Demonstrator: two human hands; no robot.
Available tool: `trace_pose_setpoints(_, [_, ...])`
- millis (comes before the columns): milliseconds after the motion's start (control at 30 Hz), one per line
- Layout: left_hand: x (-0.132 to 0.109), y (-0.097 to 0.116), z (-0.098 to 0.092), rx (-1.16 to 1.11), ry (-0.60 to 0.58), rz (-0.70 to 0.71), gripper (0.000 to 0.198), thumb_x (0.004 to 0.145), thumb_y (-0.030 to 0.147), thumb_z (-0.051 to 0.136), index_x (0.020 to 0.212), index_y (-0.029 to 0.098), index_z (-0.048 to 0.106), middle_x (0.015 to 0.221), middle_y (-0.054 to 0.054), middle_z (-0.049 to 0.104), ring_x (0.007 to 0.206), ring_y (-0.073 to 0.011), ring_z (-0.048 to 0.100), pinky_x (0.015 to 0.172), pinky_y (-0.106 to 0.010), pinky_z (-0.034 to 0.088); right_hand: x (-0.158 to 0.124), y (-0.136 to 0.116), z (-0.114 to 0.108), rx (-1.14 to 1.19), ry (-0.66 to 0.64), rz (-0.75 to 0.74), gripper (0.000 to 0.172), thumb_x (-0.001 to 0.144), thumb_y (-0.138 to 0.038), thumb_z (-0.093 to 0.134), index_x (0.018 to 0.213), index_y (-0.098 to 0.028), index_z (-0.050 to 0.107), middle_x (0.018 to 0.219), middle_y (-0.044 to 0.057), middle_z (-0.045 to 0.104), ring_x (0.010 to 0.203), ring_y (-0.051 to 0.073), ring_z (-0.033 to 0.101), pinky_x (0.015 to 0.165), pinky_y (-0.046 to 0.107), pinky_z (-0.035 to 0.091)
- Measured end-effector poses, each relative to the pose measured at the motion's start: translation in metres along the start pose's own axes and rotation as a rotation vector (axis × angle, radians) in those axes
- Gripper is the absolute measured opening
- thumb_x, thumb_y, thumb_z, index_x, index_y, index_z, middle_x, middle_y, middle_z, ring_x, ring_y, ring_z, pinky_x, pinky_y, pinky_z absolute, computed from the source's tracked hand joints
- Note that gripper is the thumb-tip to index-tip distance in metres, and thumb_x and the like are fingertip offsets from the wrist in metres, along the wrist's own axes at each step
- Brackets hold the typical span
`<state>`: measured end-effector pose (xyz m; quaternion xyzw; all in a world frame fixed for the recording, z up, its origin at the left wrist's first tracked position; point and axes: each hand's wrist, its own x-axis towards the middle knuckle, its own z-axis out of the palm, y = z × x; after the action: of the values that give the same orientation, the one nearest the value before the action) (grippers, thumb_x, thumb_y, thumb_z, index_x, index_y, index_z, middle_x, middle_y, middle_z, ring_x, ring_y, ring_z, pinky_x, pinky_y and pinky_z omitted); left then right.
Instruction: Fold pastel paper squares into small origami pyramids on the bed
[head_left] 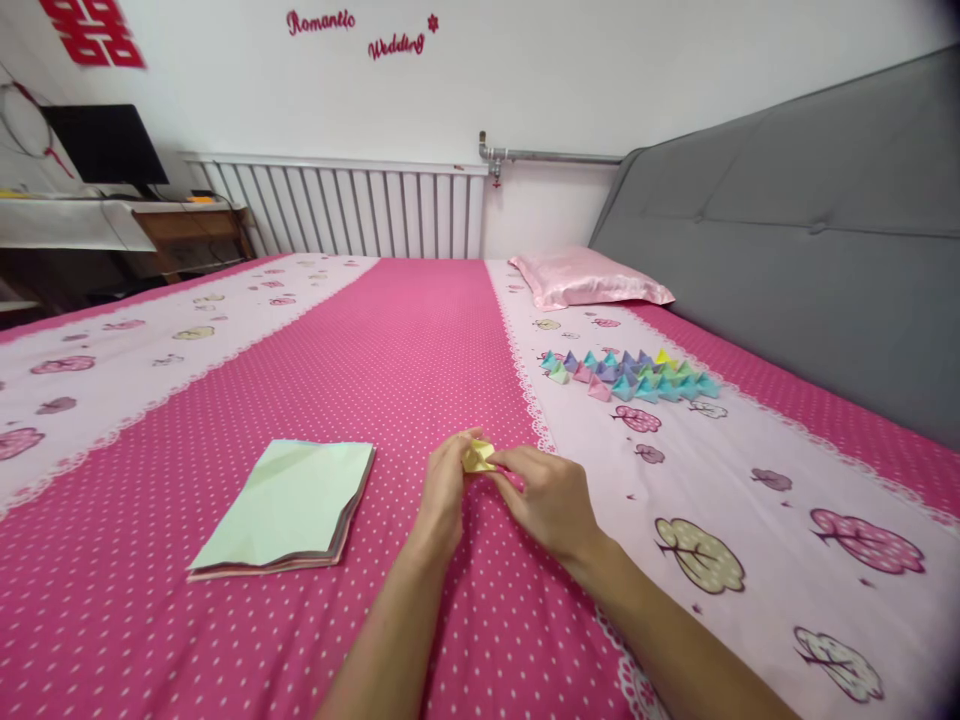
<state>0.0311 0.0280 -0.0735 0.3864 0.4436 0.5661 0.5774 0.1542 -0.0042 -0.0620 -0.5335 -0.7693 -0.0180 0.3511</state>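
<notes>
A small folded yellow paper piece point(477, 457) is pinched between both my hands just above the pink dotted bedspread point(420, 330). My left hand point(444, 488) closes on its left side with fingers curled. On its right side my right hand point(550, 498) grips it with fingertips pressed together. A stack of square paper sheets point(289, 505), pale green on top, lies flat to the left of my hands. Several folded paper pieces point(630, 376) in blue, green, pink, purple and yellow lie in rows farther off to the right.
A pink satin pillow point(589, 277) lies at the head of the bed by a grey padded headboard point(810, 230). A white radiator point(345, 208) runs along the far wall. A desk with a dark monitor point(105, 145) stands at the far left.
</notes>
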Motion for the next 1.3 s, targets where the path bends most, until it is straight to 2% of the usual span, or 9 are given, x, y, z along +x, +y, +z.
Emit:
trace_pose_setpoints(167, [-0.002, 0.003, 0.002, -0.038, -0.007, -0.041, 0.026, 0.072, 0.028, 0.059, 0.092, 0.013, 0.064, 0.086, -0.007, 0.062, 0.073, -0.0123, 0.056, 0.065, -0.022, 0.043, -0.001, 0.0, 0.0, 0.021, 0.004, 0.011, 0.014, 0.081, -0.022, 0.058, 0.092, -0.024, 0.066, 0.082, -0.001, 0.07, 0.07, 0.013, 0.063, 0.062, 0.02, 0.04])
trace_pose_setpoints(400, [-0.005, 0.006, 0.004, -0.042, -0.034, -0.022, 0.024, 0.072, 0.027, 0.063, 0.093, 0.013, 0.063, 0.084, -0.005, 0.062, 0.072, -0.0118, 0.056, 0.066, -0.023, 0.043, 0.001, 0.0, -0.001, 0.028, 0.006, 0.022, 0.013, 0.081, -0.022, 0.059, 0.091, -0.024, 0.066, 0.082, -0.001, 0.07, 0.07, 0.012, 0.063, 0.062, 0.02, 0.04])
trace_pose_setpoints(600, [-0.006, 0.009, 0.005, -0.098, -0.061, -0.024, 0.033, 0.074, 0.037, 0.061, 0.1, 0.017, 0.06, 0.093, -0.007, 0.062, 0.078, -0.013, 0.057, 0.068, -0.023, 0.043, 0.001, 0.001, -0.001, 0.06, -0.008, 0.029, 0.013, 0.082, -0.021, 0.057, 0.089, -0.023, 0.067, 0.082, 0.0, 0.07, 0.071, 0.013, 0.064, 0.065, 0.02, 0.042])
trace_pose_setpoints(767, [-0.008, 0.013, 0.007, -0.152, -0.063, -0.069, 0.039, 0.077, 0.048, 0.056, 0.098, 0.016, 0.059, 0.087, -0.007, 0.062, 0.075, -0.014, 0.058, 0.071, -0.026, 0.045, 0.002, 0.002, -0.003, 0.086, -0.006, 0.046, 0.012, 0.082, -0.019, 0.057, 0.086, -0.023, 0.068, 0.081, 0.0, 0.071, 0.07, 0.013, 0.064, 0.064, 0.02, 0.044])
trace_pose_setpoints(1033, [-0.003, 0.015, 0.004, -0.043, 0.039, -0.127, 0.045, 0.082, 0.05, 0.046, 0.106, 0.013, 0.054, 0.108, -0.014, 0.059, 0.082, -0.0178, 0.061, 0.076, -0.033, 0.049, 0.012, 0.017, -0.01, 0.03, 0.006, 0.25, 0.017, 0.082, -0.02, 0.054, 0.089, -0.024, 0.069, 0.089, 0.0, 0.072, 0.078, 0.015, 0.065, 0.071, 0.025, 0.046])
trace_pose_setpoints(1300, [-0.001, 0.012, 0.001, -0.004, 0.033, -0.161, 0.041, 0.081, 0.047, 0.051, 0.102, 0.012, 0.057, 0.113, -0.016, 0.058, 0.076, -0.016, 0.062, 0.073, -0.031, 0.05, 0.015, 0.053, -0.008, -0.238, 0.023, 0.447, 0.021, 0.083, -0.031, 0.049, 0.089, -0.029, 0.069, 0.08, 0.0, 0.072, 0.071, 0.018, 0.065, 0.058, 0.025, 0.04])
